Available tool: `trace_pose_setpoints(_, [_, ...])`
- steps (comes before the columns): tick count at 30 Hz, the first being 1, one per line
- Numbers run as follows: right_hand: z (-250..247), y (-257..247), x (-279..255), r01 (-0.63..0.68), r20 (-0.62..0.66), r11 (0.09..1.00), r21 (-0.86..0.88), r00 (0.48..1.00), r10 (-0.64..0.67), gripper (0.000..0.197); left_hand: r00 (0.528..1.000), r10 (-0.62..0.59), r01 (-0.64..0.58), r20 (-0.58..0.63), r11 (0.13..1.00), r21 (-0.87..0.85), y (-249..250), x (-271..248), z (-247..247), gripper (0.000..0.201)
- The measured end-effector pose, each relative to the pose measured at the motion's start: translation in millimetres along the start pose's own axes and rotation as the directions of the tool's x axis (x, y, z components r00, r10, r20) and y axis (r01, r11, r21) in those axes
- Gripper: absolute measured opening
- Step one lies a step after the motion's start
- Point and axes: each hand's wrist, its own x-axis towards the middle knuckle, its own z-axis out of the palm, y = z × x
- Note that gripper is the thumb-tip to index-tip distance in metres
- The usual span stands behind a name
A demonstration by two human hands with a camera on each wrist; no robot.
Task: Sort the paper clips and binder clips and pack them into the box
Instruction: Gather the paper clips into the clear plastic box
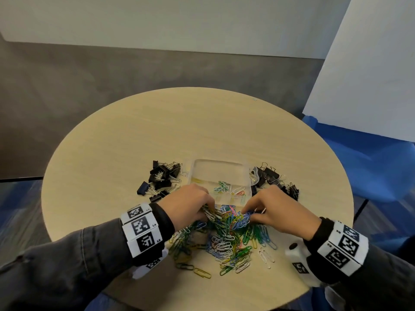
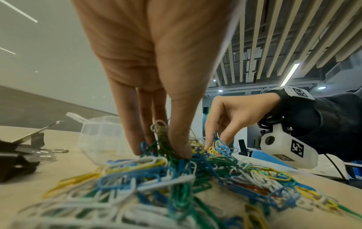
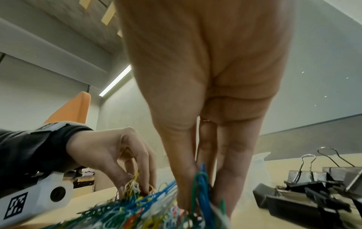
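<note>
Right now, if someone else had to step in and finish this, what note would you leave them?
Left hand: pinching a bunch of paper clips at the pile's far left edge.
Right hand: pinching a bunch at the pile's far right edge.
Paper clips: most still in a mixed pile on the table, in front of the box.
Box: open, holding only a few paper clips.
Binder clips: one group left of the box, one right, none packed.
Done: a few paper clips boxed.
Left: nearly all paper clips, every binder clip.
</note>
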Motion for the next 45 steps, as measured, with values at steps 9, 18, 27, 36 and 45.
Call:
trace_pose_setpoints(9, [-19.1,2.8,2.5,0.031,-0.006,0.989,0.145,1.000,-0.030,0.016,0.996,-0.026,0.020,-0.082,0.997,-0.070,-4.9,-2.3,-5.4,0.024])
trace_pose_setpoints(18, [-47.1,-1.5,14.7,0.078,-0.156,0.945,0.319,0.987,-0.029,0.016,0.995,-0.030,0.009,-0.097,0.978,-0.210,-6.7,-3.2,-20.1,0.021])
trace_pose_setpoints(27, [-32.8,2.1,34.4,0.113,-0.124,0.966,0.234,0.989,-0.086,0.022,0.972,-0.061,-0.014,-0.226,0.949,-0.314,-15.3,11.5,-50.1,0.017])
trace_pose_setpoints(36, [-28.9,-3.3,17.6,0.131,-0.095,0.982,0.136,0.988,-0.119,0.021,0.987,-0.132,0.096,-0.089,0.940,-0.328,-30.7,37.1,-26.0,0.043])
trace_pose_setpoints(45, [-16.2,-21.6,11.3,0.174,-0.058,0.984,-0.045,0.983,-0.176,0.023,0.962,-0.051,0.016,-0.267,0.991,-0.131,-13.6,9.0,-29.2,0.026])
